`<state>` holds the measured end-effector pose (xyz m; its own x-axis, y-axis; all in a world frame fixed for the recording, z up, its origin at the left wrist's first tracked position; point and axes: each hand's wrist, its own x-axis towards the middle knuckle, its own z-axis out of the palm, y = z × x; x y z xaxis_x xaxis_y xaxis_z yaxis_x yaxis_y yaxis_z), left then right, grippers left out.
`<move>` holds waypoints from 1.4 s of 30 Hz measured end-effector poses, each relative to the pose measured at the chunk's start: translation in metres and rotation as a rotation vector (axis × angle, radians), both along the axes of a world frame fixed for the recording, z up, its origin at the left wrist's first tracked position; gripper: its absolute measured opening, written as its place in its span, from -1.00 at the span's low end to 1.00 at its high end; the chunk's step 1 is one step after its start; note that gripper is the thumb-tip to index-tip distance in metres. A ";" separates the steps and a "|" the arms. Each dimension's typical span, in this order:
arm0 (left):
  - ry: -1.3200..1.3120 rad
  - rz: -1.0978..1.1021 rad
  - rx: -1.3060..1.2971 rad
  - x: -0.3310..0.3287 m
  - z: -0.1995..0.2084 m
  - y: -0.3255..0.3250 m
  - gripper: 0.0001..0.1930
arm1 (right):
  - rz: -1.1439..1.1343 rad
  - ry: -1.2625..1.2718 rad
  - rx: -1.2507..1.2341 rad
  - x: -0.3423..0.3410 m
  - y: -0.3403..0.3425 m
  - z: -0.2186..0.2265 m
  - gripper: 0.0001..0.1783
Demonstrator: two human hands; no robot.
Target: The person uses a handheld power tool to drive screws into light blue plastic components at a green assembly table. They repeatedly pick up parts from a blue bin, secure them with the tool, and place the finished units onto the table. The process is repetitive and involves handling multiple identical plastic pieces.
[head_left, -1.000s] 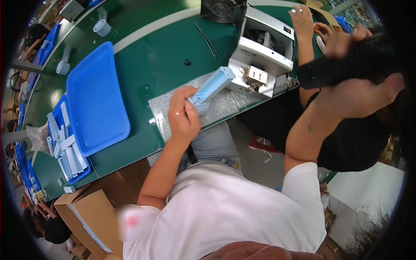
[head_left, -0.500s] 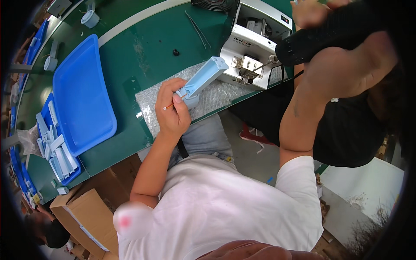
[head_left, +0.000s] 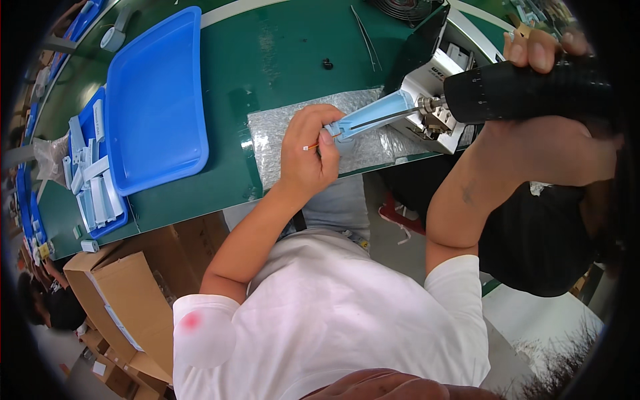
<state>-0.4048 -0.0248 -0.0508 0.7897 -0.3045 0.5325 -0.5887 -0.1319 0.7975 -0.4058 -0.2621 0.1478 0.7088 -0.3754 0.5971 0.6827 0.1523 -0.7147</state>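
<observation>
My left hand (head_left: 308, 148) is closed around one end of a light-blue plastic housing (head_left: 383, 110), a long open trough shape. A short orange wire (head_left: 311, 147) with a small white connector pokes out beside the fingers. My right hand (head_left: 533, 143) wraps around a black electric screwdriver (head_left: 513, 90), held level. Its long thin bit (head_left: 380, 121) runs along the trough, with the tip down near my left thumb. Whether the tip sits on a screw is too small to tell. Just behind the housing's far end stands a silver and black screw feeder (head_left: 437, 77).
Bubble wrap (head_left: 267, 140) lies under my hands on the green table (head_left: 233, 80). Tweezers (head_left: 367, 40) and a small black part (head_left: 327, 64) rest farther back. At left, a blue tray (head_left: 157, 113) overlaps another holding several light-blue pieces (head_left: 97, 190). Another person in black (head_left: 533, 247) is close at right.
My right hand has brought the screwdriver down and left, and its bit now reaches into the housing. The housing has tilted flatter in my left hand. The whole view has shifted.
</observation>
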 end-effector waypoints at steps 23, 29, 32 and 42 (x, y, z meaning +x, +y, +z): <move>0.027 0.011 -0.065 0.000 -0.001 -0.001 -0.79 | -0.056 -0.068 0.041 0.012 0.000 -0.031 -0.07; 0.032 0.041 -0.028 -0.003 -0.002 -0.002 -0.77 | 0.248 -0.193 0.283 0.009 0.025 -0.042 0.02; 0.045 0.065 -0.025 -0.003 -0.003 -0.002 -0.76 | -0.157 -0.198 0.098 0.015 0.064 -0.013 -0.32; 0.017 0.055 -0.039 -0.002 -0.004 -0.003 -0.73 | -0.357 -0.316 -0.268 -0.006 0.038 0.026 -0.43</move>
<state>-0.4067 -0.0283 -0.0544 0.8140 -0.2396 0.5292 -0.5674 -0.1325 0.8127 -0.4120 -0.2244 0.1734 0.3359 -0.3648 0.8684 0.8464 -0.2876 -0.4482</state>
